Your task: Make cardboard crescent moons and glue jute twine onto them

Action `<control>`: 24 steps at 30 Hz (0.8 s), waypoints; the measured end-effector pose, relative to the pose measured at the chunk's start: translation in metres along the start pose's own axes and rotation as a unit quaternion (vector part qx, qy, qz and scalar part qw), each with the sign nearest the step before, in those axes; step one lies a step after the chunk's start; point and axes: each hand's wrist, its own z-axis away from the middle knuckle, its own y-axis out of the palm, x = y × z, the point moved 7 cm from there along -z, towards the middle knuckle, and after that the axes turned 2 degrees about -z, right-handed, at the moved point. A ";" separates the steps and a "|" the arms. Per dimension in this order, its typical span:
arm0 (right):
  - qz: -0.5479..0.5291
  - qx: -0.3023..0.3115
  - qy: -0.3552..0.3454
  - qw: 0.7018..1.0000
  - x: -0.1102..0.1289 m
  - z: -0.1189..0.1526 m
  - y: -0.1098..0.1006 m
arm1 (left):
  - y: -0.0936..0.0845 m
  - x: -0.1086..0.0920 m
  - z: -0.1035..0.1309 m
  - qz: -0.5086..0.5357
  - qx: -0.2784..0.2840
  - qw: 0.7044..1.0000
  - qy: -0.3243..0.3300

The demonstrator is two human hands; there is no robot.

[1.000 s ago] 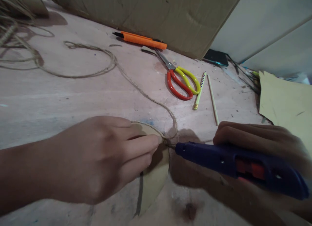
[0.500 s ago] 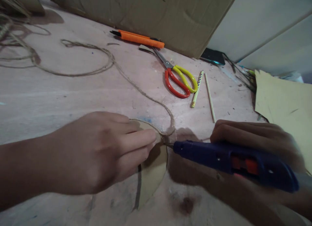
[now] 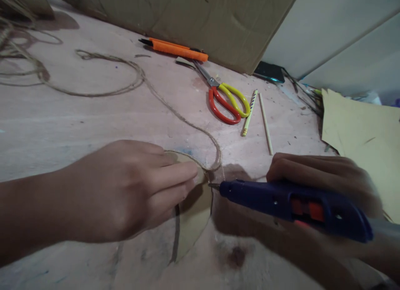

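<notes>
My left hand [image 3: 143,192] is closed over a curved, leaf-like piece of cardboard [image 3: 195,225], fingers pressed on its upper part. Jute twine [image 3: 215,146] runs along the top edge of the cardboard, partly under my fingers, and loops back across the table. My right hand [image 3: 321,177] grips a dark blue hot glue gun [image 3: 253,196] with red inside its side window. Its metal nozzle points left at the cardboard's right edge, just below the twine. The trigger fingers are mostly hidden behind the glue gun.
Scissors [image 3: 229,104] with red and yellow handles lie beyond my hands, beside a striped pencil [image 3: 250,113] and a thin stick [image 3: 266,124]. Orange pens [image 3: 179,50] rest before a large cardboard box [image 3: 175,15]. Tangled twine [image 3: 18,52] lies far left; cardboard sheets [image 3: 362,127] sit right.
The view has shifted slightly. The nozzle has moved a little down along the cardboard's edge, and a thin glue strand shows near it. Both hands keep their holds.
</notes>
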 end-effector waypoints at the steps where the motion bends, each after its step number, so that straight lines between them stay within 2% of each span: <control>1: 0.001 0.011 -0.005 1.000 0.000 -0.001 -0.001 | 0.000 0.000 0.001 -0.006 0.000 1.000 0.002; 5: 0.005 0.006 -0.007 1.000 0.000 -0.002 -0.006 | -0.001 0.000 0.002 -0.008 -0.004 1.000 0.007; 9: -0.003 0.006 -0.006 1.000 0.002 -0.002 -0.002 | -0.001 0.000 0.002 -0.008 -0.002 1.000 0.004; 14: -0.003 -0.039 0.033 0.999 0.000 0.001 0.002 | 0.000 -0.001 0.002 -0.018 -0.004 1.000 0.009; 24: -0.014 -0.040 0.020 0.999 0.002 0.004 0.000 | 0.002 0.000 0.006 -0.022 0.000 1.000 -0.004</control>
